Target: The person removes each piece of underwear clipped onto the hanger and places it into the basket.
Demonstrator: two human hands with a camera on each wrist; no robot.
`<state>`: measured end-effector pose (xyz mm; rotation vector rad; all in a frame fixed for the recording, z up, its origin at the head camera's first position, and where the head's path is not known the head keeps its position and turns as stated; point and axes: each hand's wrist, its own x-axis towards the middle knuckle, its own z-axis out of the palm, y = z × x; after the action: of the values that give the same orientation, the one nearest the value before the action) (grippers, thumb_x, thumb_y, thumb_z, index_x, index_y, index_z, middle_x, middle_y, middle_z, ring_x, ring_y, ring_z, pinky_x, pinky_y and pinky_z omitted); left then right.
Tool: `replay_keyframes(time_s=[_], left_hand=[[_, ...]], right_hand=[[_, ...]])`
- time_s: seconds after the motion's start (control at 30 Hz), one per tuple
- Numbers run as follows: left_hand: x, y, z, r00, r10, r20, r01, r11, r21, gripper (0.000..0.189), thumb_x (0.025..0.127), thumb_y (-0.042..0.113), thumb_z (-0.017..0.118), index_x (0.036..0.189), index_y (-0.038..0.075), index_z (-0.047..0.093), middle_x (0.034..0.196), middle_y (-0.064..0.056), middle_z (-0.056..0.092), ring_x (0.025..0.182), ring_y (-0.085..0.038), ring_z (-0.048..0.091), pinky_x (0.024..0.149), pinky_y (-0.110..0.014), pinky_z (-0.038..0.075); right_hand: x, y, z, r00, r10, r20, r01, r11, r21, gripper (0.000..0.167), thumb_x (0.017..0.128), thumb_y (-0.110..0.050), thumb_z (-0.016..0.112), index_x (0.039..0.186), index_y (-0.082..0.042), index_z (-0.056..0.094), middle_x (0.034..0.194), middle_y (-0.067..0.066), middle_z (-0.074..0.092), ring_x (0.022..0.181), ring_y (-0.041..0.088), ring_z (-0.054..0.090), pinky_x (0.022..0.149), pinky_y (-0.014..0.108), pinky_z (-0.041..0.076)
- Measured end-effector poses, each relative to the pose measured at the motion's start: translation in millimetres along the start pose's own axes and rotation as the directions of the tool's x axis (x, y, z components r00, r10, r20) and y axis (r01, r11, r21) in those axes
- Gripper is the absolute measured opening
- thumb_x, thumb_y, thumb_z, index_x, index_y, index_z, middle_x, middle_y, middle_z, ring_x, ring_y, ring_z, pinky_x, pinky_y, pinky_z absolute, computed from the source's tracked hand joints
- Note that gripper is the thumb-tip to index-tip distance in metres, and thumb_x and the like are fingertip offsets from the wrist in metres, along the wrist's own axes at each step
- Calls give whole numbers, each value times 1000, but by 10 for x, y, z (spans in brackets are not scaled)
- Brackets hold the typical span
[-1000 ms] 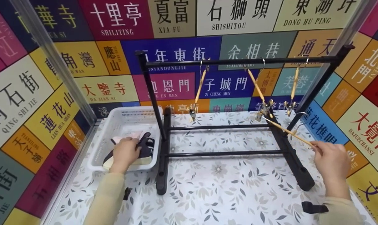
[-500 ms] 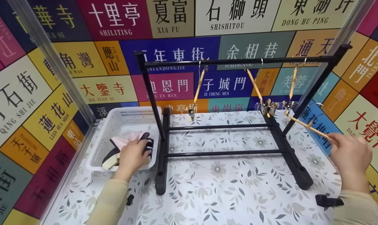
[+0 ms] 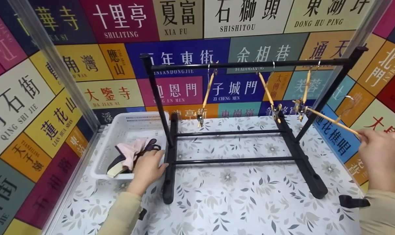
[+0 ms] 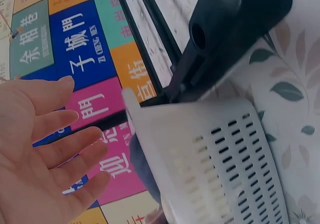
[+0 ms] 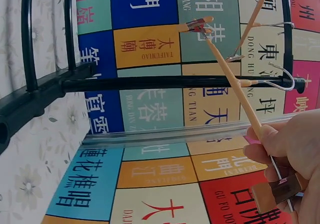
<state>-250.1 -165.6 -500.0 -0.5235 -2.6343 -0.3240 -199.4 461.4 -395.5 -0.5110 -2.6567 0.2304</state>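
In the head view my right hand (image 3: 382, 155) pinches one end of a wooden clip hanger (image 3: 336, 122). The hanger slants up to the left, and its metal hook points upward. In the right wrist view, one clip (image 5: 196, 25) sits at the hanger's far end, another beside my fingers. My left hand (image 3: 148, 168) hovers over the right front corner of a white plastic basket (image 3: 97, 161), fingers loosely spread, holding nothing. Inside the basket lie a pink cloth (image 3: 132, 151) and dark fabric with a pale band, partly hidden by that hand.
A black rack (image 3: 243, 65) stands right of the basket, its left foot (image 3: 169, 182) beside my left hand. Several clip hangers hang from its top bar, including a left one (image 3: 208, 93). Sign-printed walls enclose the flower-patterned tabletop (image 3: 228, 209).
My right hand has moved right, drawing the clip hanger away from the rack. My left hand has come off the clothes toward the basket's right edge, uncovering more pink cloth.
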Motion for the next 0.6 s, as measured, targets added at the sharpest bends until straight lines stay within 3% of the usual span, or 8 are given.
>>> replay_keyframes(time_s=[0.37,0.6], left_hand=[[-20,245,140,999,21,36,-18,997,-80,47,83,27,78,123,8,65,106,-15,68,95,-38,63,76,-54,49],[-26,384,280,996,90,-5,-90,992,-91,45,80,24,79,118,6,66,100,-15,67,88,-37,63,74,-51,50]], right_hand=[[157,-55,-143,997,19,-69,-14,998,60,24,102,-5,46,118,11,55,113,36,53,114,53,36,98,63,25],[245,-175,-255,995,4,-97,2,998,69,25,103,-4,42,118,11,54,116,35,52,117,53,37,102,62,25]])
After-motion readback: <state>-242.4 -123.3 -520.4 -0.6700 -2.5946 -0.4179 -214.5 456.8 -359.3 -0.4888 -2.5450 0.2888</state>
